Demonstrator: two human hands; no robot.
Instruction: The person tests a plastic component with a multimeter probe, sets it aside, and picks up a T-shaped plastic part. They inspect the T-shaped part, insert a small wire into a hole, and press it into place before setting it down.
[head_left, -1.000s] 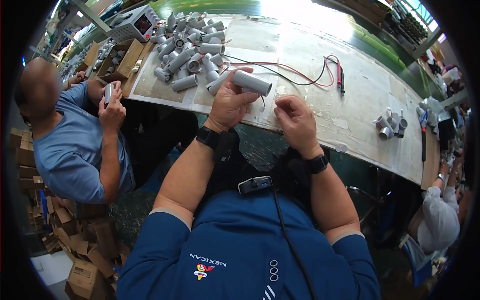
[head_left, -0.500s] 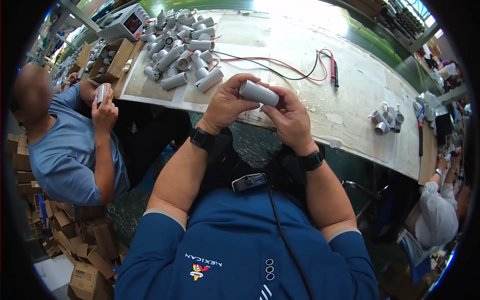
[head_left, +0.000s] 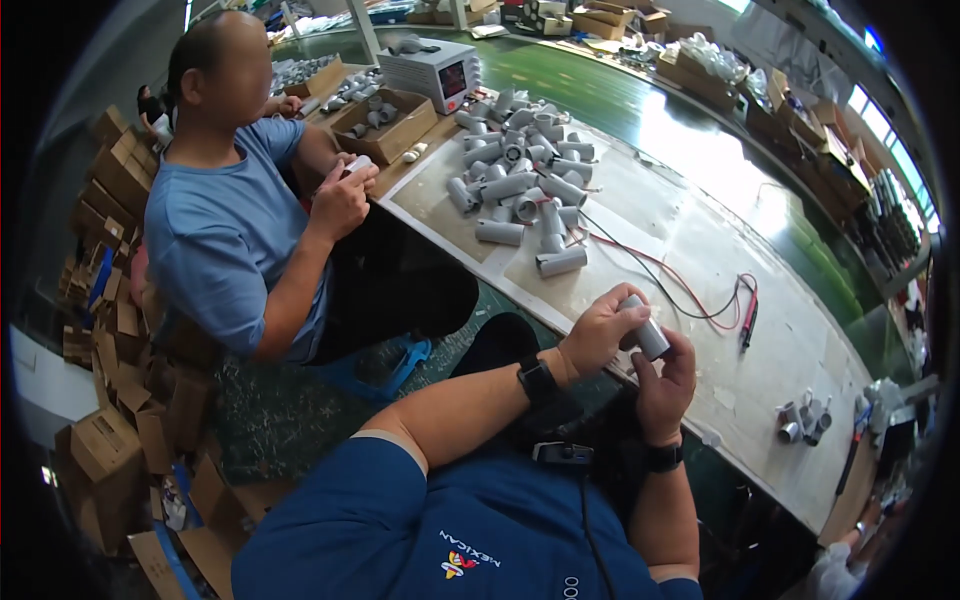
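A smooth grey plastic cylinder is held up in front of me, just over the table's near edge. My left hand is closed round its upper end, thumb lying along the side. At the lower end, the fingers and thumb of my right hand grip it too. What the cylinder has inside cannot be seen. Beyond my hands lies a pile of similar grey cylindrical housings, some with thin wires coming out. A red and a black test probe rest on the table, their leads curving back toward the pile.
The worn white tabletop carries a small group of grey parts at its right end. A grey instrument box and a cardboard box stand far left. A co-worker in blue sits left, holding a small cylinder. Cartons fill the floor behind.
The view has swung left, so the table and pile appear further right. Both my hands still hold the cylinder, which now slants more steeply.
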